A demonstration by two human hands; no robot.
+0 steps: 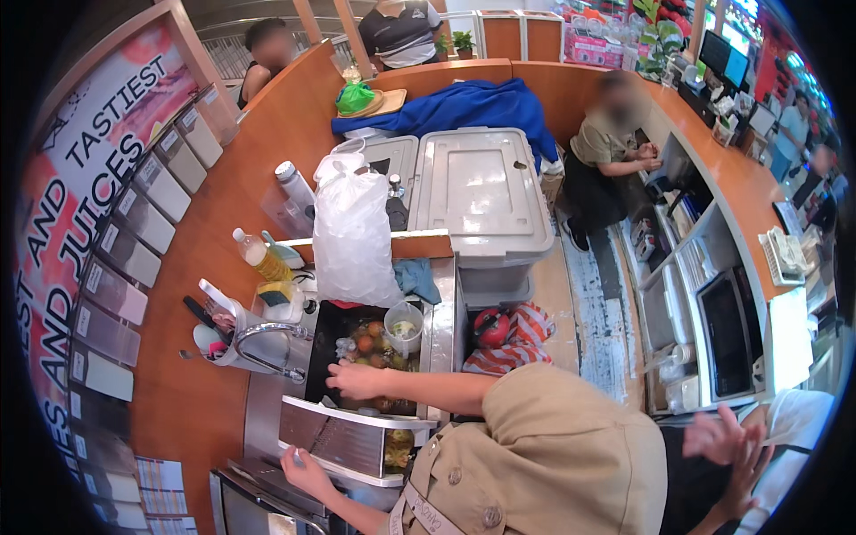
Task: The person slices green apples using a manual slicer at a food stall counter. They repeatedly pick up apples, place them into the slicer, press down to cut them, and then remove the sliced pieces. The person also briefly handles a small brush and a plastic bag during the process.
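Note:
My right hand reaches over the near part of a dark sink, fingertips low beside its left side; whether they hold anything is unclear. Fruit, some of it red and orange, lies in the sink. A clear plastic jug stands in the sink's far right part. My left hand is lower in the view, at the near edge of a metal slatted panel with a white frame; its grip cannot be made out. Behind the sink stands a plastic bag full of ice.
A chrome faucet and a utensil container stand left of the sink. Large grey lidded bins are beyond it. One person crouches at the right shelves; another person's hands are at lower right.

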